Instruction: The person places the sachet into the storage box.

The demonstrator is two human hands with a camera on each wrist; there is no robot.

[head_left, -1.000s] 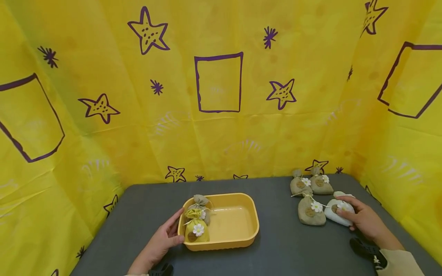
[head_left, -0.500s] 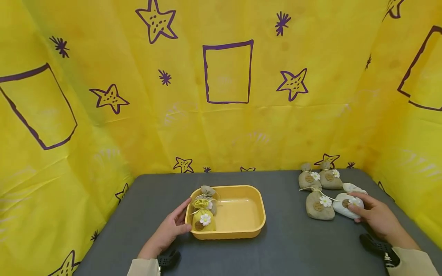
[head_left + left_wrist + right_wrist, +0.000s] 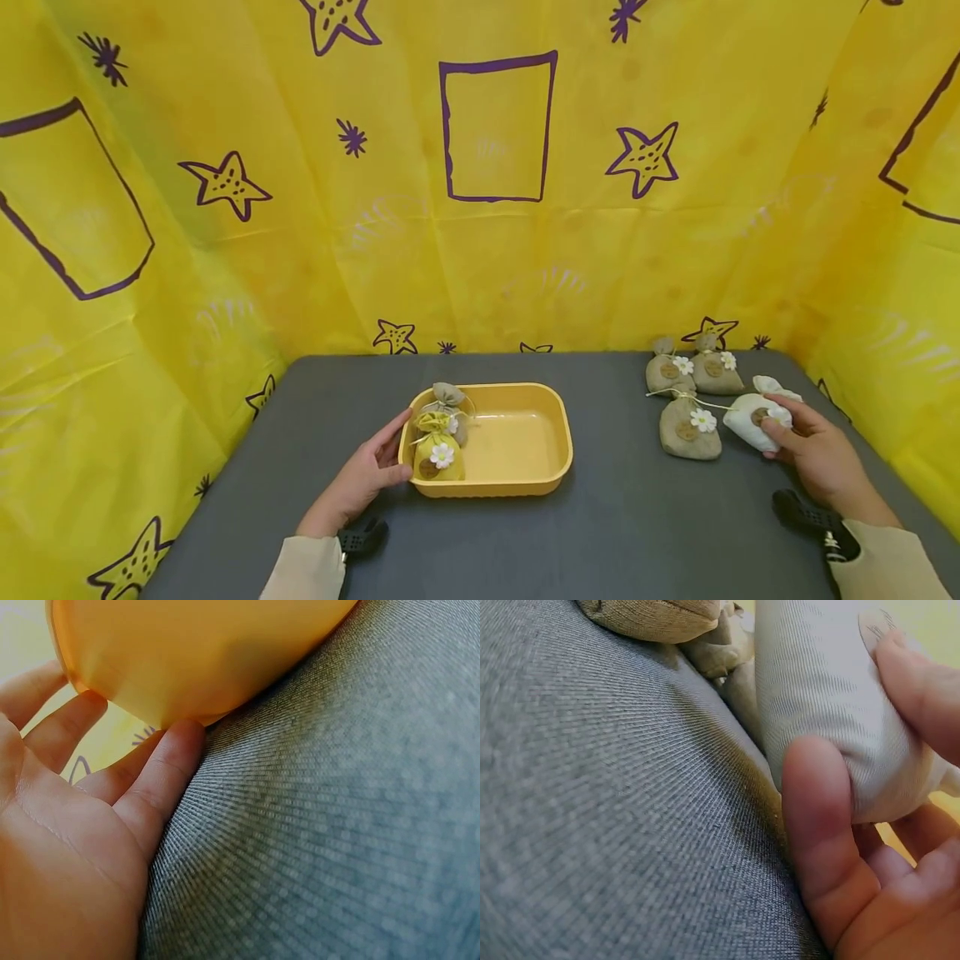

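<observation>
Right hand (image 3: 813, 450) has its thumb and fingers curled round the white pouch (image 3: 750, 412), which sits well to the right of the yellow tray (image 3: 525, 483), just right of the nearest brown pouch (image 3: 686, 429). The right wrist view confirms the hold: thumb (image 3: 821, 825) pressed on the pouch's near side, a fingertip on its top, the cloth bulging between them. Whether the pouch is clear of the grey tabletop (image 3: 600, 533) cannot be told.

Left hand (image 3: 360, 483) lies against the tray's left end with fingers nearly straight, holding nothing; the left wrist view shows the thumb (image 3: 161, 780) touching the tray's lower corner. Inside the tray, at its left end, stand a yellow pouch (image 3: 438, 454) and a brown one (image 3: 450, 398) behind it. Two further brown pouches (image 3: 693, 371) sit right of the tray, by the back wall.

Judgement on the step: the hold is on the pouch's body, which suits a soft filled bag; the lift should go straight up so as not to drag the neighbour's string, and the left hand should go on bracing the tray.

Against the picture a second earlier: the white pouch has tipped up and turned slightly in the right hand, now appearing raised at its near end. The left hand and the tray's contents are unchanged; the camera has dipped.
</observation>
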